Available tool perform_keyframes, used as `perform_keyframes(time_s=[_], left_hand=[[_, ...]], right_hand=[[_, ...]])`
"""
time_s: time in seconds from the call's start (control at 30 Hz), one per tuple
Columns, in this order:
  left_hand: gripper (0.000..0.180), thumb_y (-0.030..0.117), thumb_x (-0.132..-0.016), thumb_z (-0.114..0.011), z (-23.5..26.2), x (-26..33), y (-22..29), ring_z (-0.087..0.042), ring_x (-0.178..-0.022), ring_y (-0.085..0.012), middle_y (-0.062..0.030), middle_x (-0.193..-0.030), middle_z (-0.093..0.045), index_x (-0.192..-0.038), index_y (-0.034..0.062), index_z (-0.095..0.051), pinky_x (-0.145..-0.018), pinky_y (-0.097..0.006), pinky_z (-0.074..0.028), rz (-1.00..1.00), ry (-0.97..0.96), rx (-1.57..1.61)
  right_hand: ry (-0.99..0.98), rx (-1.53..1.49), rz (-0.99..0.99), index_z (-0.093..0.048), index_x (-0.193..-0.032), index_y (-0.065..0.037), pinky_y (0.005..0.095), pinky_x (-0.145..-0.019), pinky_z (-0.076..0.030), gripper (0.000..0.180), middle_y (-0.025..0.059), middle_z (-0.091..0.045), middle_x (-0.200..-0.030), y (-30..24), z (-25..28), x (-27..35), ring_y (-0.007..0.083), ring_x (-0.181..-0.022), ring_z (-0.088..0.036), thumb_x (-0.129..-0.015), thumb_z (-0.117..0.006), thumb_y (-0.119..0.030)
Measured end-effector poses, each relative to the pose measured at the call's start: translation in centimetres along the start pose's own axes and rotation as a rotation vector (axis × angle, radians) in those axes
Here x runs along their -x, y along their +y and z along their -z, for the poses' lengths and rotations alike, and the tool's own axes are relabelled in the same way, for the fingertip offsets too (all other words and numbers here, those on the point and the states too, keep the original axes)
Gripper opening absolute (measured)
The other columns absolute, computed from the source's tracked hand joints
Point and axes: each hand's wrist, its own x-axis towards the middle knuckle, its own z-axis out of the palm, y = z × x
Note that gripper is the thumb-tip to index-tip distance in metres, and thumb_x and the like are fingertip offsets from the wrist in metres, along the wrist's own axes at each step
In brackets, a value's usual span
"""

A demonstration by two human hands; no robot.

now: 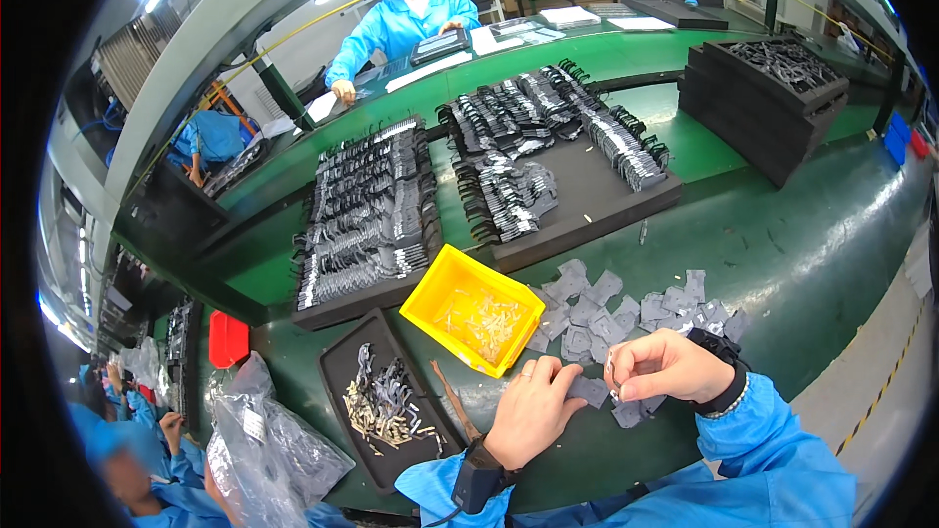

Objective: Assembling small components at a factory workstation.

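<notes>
My left hand [533,413] is closed at the fingertips on a thin grey flat piece [591,391], holding it low over the green bench. Close beside it, my right hand [673,368] pinches something small and pale between thumb and forefinger; its kind is too small to make out. Beyond both hands lies a loose spread of similar grey flat pieces [587,311], some overlapping. A yellow bin [421,305] stands just past my left hand, with small pale strips [481,325] inside.
A black tray [337,372] holds small brass-coloured and dark parts, next to clear plastic bags [259,430] and a red bin [229,339]. Foam trays [587,225] carry rows of black parts. Stacked black trays [748,112] stand far right. A person [401,29] works opposite; others sit at left.
</notes>
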Motion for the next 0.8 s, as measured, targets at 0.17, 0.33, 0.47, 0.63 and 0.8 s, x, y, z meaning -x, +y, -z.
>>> perform_keyframes(time_s=[0.17, 0.33, 0.47, 0.63, 0.8], left_hand=[[0.038, 0.022, -0.068, -0.07, -0.2, -1.0, 0.8, -0.049, -0.089, -0.0261, -0.0094, -0.094, -0.05, -0.097, 0.0043, -0.055, -0.073, -0.035, -0.042, -0.094, 0.023, 0.014], [0.022, 0.013, -0.072, -0.066, -0.7, -1.5, 0.5, -0.052, -0.083, -0.0281, -0.0101, -0.086, -0.054, -0.088, 0.004, -0.053, -0.072, -0.036, -0.043, -0.073, 0.017, 0.096], [0.009, 0.003, -0.085, -0.05, 0.4, -0.7, 0.0, -0.051, -0.07, -0.016, -0.0079, -0.082, -0.055, -0.09, 0.0062, -0.043, -0.061, -0.027, -0.04, 0.19, 0.212, 0.854], [0.016, 0.012, -0.091, -0.044, 0.9, 0.6, 0.9, -0.038, -0.068, -0.0067, 0.0005, -0.084, -0.043, -0.105, 0.0046, -0.041, -0.059, -0.023, -0.034, 0.446, 0.106, 1.678], [0.027, 0.022, -0.094, -0.039, -0.1, 0.3, 0.4, -0.034, -0.077, -0.0093, 0.0011, -0.084, -0.037, -0.115, 0.0058, -0.043, -0.068, -0.022, -0.031, 0.431, -0.04, 2.042]], right_hand=[[0.033, -0.029, 0.051, -0.058, -0.083, 0.0, 0.0215, -0.074, -0.04, 0.007, 0.0005, -0.052, -0.086, 0.6, 0.4, -0.1, 0.0078, -0.08, -0.049, -0.083, -0.061, -0.006], [0.139, -0.067, 0.038, -0.059, -0.083, -0.002, 0.0193, -0.065, -0.04, 0.008, 0.0003, -0.055, -0.083, 0.6, 0.6, 0.1, 0.007, -0.076, -0.051, -0.084, -0.06, -0.01], [0.227, -0.175, 0.087, -0.059, -0.083, -0.004, 0.0189, -0.06, -0.04, 0.008, -0.0004, -0.056, -0.081, 1.3, 0.4, 0.0, 0.0053, -0.07, -0.051, -0.084, -0.06, -0.011], [0.333, -0.101, -0.01, -0.06, -0.082, -0.005, 0.0169, -0.055, -0.038, 0.01, -0.0038, -0.055, -0.074, 2.7, -0.8, -0.8, 0.0023, -0.063, -0.048, -0.084, -0.061, -0.015], [0.319, -0.124, -0.059, -0.059, -0.083, -0.003, 0.0195, -0.059, -0.041, 0.007, 0.001, -0.056, -0.083, 3.3, -0.5, -1.2, 0.0061, -0.069, -0.052, -0.084, -0.06, -0.01]])
